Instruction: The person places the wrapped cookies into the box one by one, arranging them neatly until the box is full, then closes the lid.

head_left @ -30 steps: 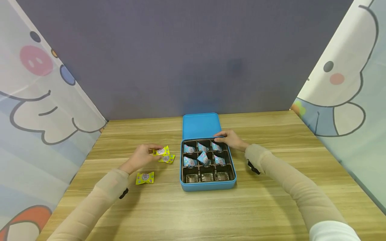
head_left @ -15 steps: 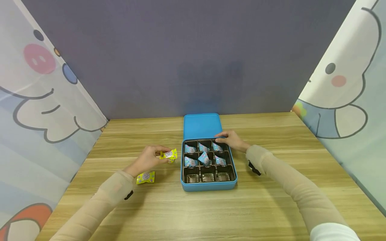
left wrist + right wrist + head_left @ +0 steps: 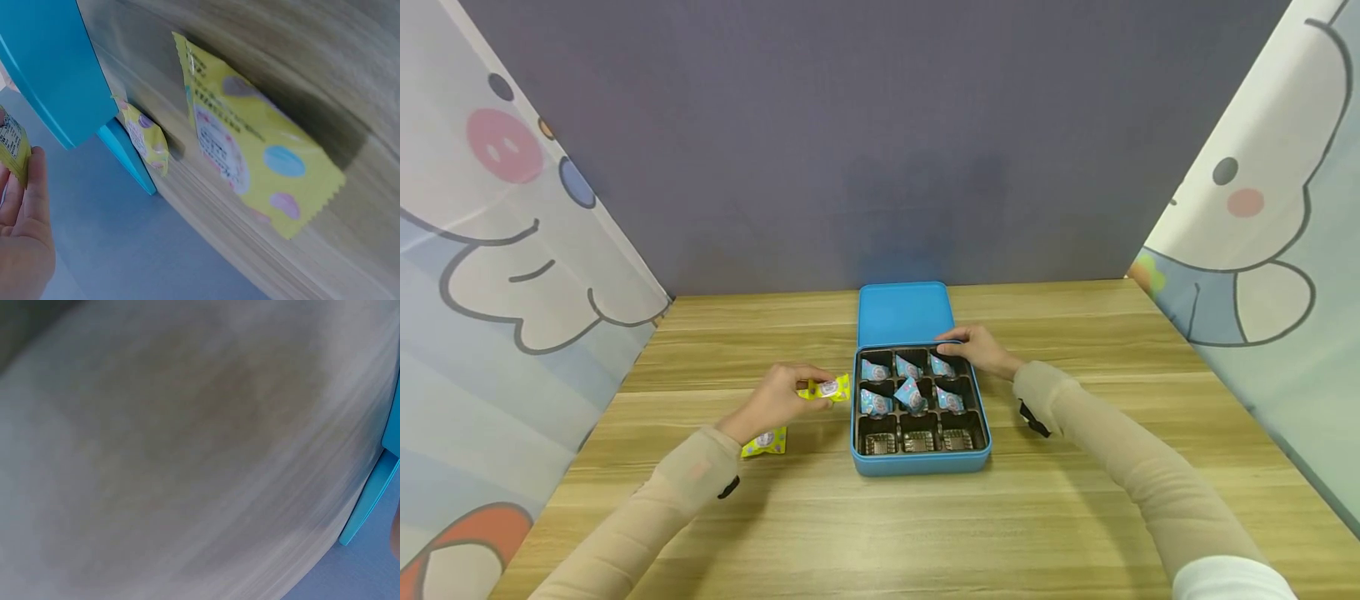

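Note:
My left hand [image 3: 786,396] pinches a yellow candy packet [image 3: 835,388] just left of the blue box [image 3: 917,464]. In the left wrist view the held packet [image 3: 12,140] is at the left edge, above the table. A second yellow packet [image 3: 145,132] lies near the box, mostly behind my hand in the head view. Another packet [image 3: 765,441] lies nearer me, partly under the wrist. My right hand [image 3: 981,350] grips the box's far right corner, thumb over the rim. Blue-wrapped candies [image 3: 912,397] fill the back and middle rows of the black tray; the front compartments [image 3: 917,442] hold nothing.
The box's blue lid [image 3: 906,314] lies behind it, near the grey back panel [image 3: 880,150]. Cartoon-printed curtains [image 3: 1247,192] stand at both sides of the wooden table [image 3: 1037,517].
My left hand has lifted a yellow packet and carried it right, towards the box. My right hand has stayed at the box's corner.

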`<control>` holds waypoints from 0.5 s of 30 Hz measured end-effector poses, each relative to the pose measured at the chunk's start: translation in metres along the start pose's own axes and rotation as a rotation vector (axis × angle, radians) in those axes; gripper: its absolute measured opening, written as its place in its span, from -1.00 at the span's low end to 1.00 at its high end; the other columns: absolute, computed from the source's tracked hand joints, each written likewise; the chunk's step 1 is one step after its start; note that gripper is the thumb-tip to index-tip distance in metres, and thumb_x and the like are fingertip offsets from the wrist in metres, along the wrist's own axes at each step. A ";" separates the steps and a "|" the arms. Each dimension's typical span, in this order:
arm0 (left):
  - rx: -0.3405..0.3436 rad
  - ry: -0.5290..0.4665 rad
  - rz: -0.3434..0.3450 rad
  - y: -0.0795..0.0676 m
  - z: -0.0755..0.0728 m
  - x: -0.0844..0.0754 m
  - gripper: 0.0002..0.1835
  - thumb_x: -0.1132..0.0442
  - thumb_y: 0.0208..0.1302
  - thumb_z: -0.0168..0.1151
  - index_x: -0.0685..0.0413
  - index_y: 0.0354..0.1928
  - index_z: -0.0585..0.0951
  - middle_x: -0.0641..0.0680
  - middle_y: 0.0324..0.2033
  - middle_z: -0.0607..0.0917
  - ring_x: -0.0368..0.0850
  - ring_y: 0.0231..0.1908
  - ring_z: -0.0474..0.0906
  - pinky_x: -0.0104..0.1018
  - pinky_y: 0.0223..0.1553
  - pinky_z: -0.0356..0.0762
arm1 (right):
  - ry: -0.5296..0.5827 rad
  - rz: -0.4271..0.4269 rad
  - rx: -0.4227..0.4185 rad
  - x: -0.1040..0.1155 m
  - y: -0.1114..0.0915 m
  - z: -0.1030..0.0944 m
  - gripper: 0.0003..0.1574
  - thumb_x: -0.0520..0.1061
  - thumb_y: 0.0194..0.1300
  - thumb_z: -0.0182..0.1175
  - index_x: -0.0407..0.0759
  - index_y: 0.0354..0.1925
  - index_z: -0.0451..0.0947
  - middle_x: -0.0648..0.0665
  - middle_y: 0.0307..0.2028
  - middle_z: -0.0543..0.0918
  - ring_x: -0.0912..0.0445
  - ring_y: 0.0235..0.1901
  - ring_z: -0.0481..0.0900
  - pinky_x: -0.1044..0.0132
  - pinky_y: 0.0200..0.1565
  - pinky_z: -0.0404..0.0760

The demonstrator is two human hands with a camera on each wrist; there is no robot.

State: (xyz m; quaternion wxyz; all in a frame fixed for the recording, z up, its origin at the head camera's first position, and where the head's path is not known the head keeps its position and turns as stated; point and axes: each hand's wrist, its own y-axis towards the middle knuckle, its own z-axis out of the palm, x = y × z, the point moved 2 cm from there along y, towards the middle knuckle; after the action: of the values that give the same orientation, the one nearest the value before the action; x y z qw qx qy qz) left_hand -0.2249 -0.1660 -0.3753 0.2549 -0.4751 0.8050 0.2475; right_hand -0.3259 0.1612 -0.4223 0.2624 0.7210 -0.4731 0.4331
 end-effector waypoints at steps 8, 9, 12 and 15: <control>-0.019 0.043 0.054 0.000 0.006 -0.010 -0.65 0.27 -0.04 0.41 0.10 -0.13 0.67 0.07 -0.18 0.70 -0.12 -0.21 0.60 -0.17 -0.13 0.60 | -0.012 0.008 -0.003 -0.001 0.002 0.000 -0.54 -0.05 0.22 0.21 -0.21 0.06 0.53 -0.25 0.08 0.53 -0.12 0.07 0.46 0.05 0.09 0.49; -0.019 0.040 0.057 -0.001 0.007 -0.013 -0.66 0.27 -0.05 0.42 0.10 -0.13 0.67 0.07 -0.18 0.70 -0.13 -0.22 0.60 -0.15 -0.14 0.60 | -0.010 0.009 -0.005 -0.001 0.002 0.000 -0.55 -0.06 0.22 0.21 -0.21 0.05 0.54 -0.25 0.07 0.53 -0.12 0.07 0.47 0.05 0.08 0.49; -0.009 0.038 0.066 -0.001 0.008 -0.017 -0.66 0.27 -0.04 0.41 0.08 -0.14 0.67 0.05 -0.20 0.70 -0.18 -0.28 0.57 -0.12 -0.18 0.60 | -0.008 0.009 -0.010 -0.001 0.003 0.000 -0.56 -0.06 0.21 0.22 -0.20 0.04 0.55 -0.24 0.06 0.55 -0.11 0.05 0.49 0.05 0.08 0.50; 0.002 0.032 0.076 0.000 0.010 -0.018 -0.67 0.27 -0.03 0.41 0.06 -0.13 0.67 0.01 -0.21 0.70 -0.24 -0.32 0.54 -0.17 -0.22 0.61 | -0.006 0.004 -0.013 -0.002 0.003 0.000 -0.56 -0.05 0.20 0.23 -0.20 0.03 0.56 -0.24 0.04 0.57 -0.10 0.04 0.50 0.05 0.07 0.51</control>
State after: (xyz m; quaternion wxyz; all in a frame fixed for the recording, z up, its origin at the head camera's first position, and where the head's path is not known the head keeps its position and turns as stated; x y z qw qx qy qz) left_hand -0.2154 -0.1478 -0.3713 0.2328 -0.4478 0.8267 0.2485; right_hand -0.3292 0.1604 -0.4239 0.2647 0.7195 -0.4780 0.4286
